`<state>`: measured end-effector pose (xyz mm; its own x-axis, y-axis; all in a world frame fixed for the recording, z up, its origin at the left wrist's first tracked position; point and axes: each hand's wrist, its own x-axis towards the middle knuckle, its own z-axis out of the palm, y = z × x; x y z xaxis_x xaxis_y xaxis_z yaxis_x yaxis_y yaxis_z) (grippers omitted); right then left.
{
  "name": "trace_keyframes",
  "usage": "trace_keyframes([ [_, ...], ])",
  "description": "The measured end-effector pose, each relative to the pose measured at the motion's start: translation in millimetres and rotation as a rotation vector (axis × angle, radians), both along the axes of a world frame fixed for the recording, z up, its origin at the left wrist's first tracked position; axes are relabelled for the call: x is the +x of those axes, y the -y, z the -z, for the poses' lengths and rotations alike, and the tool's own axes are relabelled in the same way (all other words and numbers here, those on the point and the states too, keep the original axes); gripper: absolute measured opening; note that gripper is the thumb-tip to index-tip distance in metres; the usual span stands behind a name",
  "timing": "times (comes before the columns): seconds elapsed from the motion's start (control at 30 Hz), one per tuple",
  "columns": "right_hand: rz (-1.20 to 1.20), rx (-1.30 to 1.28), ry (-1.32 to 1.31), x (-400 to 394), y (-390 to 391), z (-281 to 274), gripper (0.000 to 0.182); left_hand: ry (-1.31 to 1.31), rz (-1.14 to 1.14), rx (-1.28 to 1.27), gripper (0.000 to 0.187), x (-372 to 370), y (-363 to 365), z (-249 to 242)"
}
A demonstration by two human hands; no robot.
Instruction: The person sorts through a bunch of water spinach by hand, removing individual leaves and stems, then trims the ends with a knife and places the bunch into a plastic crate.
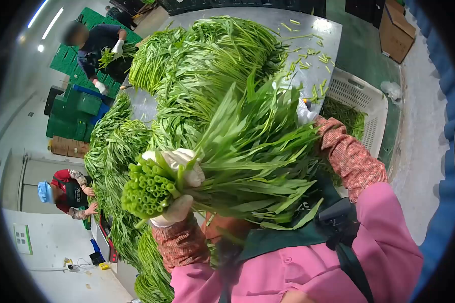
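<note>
My left hand (179, 184), in a pale glove, is wrapped round a thick bunch of leafy green stems (146, 189). The hollow cut ends point left toward the camera, and the long leaves fan out to the right across my front. At the right, my right hand (306, 112), in a white glove, is partly hidden behind the leaves beside the table edge. Its fingers look closed round a small thing with an orange part, too small to name. Large heaps of the same greens (222, 55) lie behind the bunch.
The metal table (318, 45) bears scattered stem bits at its right. Beyond its right edge stands a white crate (376, 106) with green scraps. A co-worker (93, 50) in white gloves holds greens at the upper left; another (65, 194) in a blue cap touches the heap at left.
</note>
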<state>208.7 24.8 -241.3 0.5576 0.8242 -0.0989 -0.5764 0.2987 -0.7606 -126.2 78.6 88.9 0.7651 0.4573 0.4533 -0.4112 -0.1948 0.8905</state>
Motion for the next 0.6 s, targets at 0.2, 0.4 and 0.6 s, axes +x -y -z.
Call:
trace_keyframes([
  [0.2, 0.452, -0.240, 1.320, -11, 41, -212, 0.033, -0.205, -0.166, 0.140, 0.049, -11, 11, 20],
  [0.4, -0.244, 0.165, 1.226, -86, 70, -259, 0.052, -0.293, -0.227, 0.489, 0.057, 32, 66, 44],
  [0.6, -0.761, 0.021, 0.375, -143, 138, -156, 0.077, -0.446, -0.102, -0.496, 0.047, 23, 69, 46],
])
